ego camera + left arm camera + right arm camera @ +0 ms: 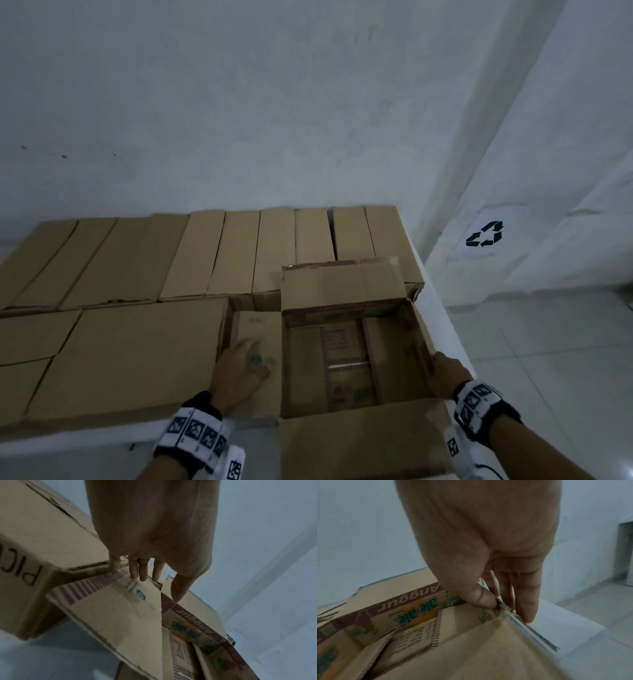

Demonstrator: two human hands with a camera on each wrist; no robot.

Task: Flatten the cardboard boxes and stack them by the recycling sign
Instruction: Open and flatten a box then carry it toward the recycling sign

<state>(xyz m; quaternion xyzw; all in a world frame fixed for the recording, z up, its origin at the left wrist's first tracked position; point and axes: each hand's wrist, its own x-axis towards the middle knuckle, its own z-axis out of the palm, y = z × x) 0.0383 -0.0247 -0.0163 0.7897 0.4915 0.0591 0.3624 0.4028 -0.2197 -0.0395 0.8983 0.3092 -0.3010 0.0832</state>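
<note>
An open printed cardboard box (349, 359) stands on the white table's right end with its flaps spread outward. My left hand (251, 358) lies flat on the box's left flap (260, 332), fingers straight; the left wrist view shows the fingertips (139, 574) at that flap's (120, 608) far edge. My right hand (438, 365) holds the box's right wall. In the right wrist view the thumb (482, 599) sits inside the wall's top edge (510, 614) and the fingers (527, 601) lie outside it. The recycling sign (484, 234) is a sheet on the wall at right.
Closed plain cardboard boxes (137, 349) fill the table to the left, and a row of them (239, 253) lines the back wall. The table edge (442, 315) runs just right of the open box. Pale tiled floor (548, 342) stretches below the sign.
</note>
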